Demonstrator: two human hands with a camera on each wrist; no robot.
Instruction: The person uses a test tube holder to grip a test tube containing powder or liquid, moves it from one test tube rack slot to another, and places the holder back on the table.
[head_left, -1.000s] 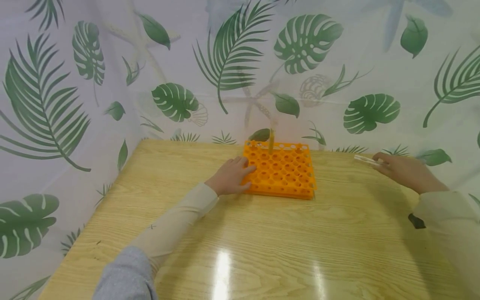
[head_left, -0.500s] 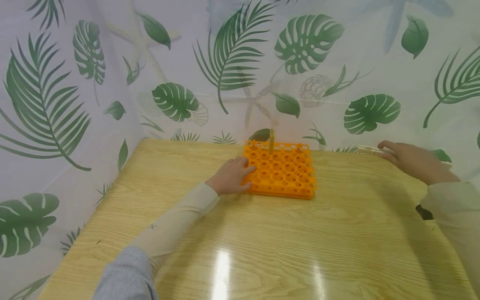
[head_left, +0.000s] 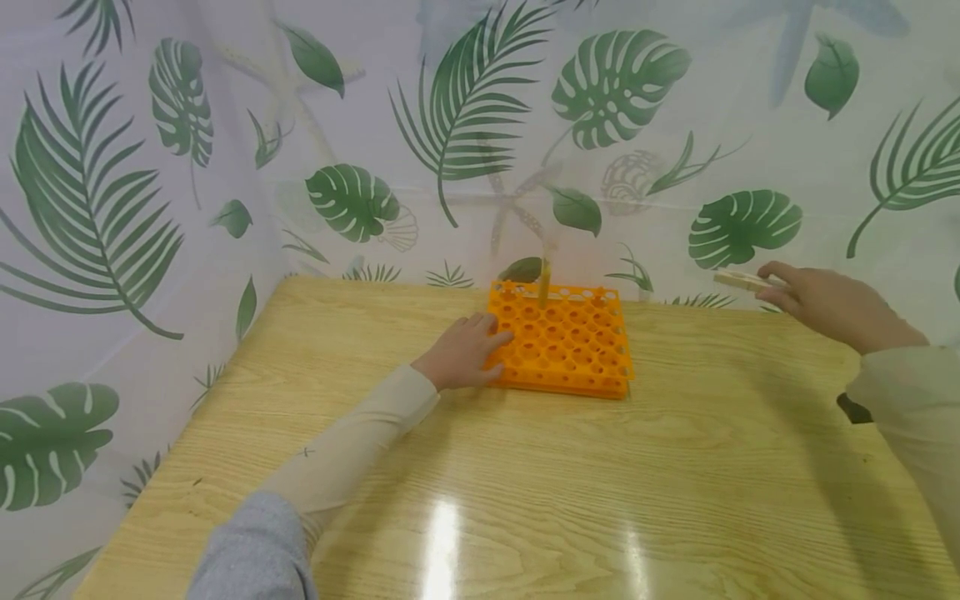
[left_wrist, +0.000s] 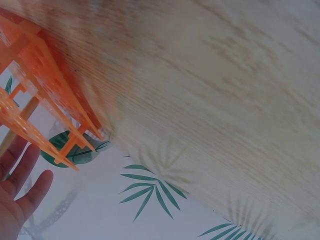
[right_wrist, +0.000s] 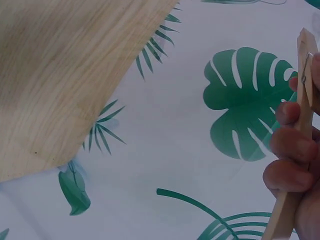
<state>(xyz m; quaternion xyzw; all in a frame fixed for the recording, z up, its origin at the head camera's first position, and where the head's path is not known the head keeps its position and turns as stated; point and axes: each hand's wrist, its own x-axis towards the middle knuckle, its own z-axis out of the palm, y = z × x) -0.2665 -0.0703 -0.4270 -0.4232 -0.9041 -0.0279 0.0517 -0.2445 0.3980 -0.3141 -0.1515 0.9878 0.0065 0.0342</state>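
Observation:
An orange test tube rack (head_left: 555,383) with rows of round holes stands on the wooden table near its back edge. One test tube (head_left: 543,285) with yellow liquid rises upright from the rack's back row. My left hand (head_left: 459,354) rests at the rack's left side, fingers spread and relaxed over its edge; the left wrist view shows these fingers (left_wrist: 31,190) beside the tiered plates. Off to the right, my right hand (head_left: 840,304) holds a wooden test tube holder (right_wrist: 301,107) with a metal spring, its fingers curled round the handle. The holder's tip points left, raised above the table's back edge.
A white cloth with green leaf prints (head_left: 352,204) hangs right behind the table (head_left: 525,483) and along its left side. A dark band (head_left: 853,408) shows under the right sleeve.
My right hand has risen and shifted slightly right with the test tube holder, which has turned to show a broader side. The left hand and the rack have stayed in place.

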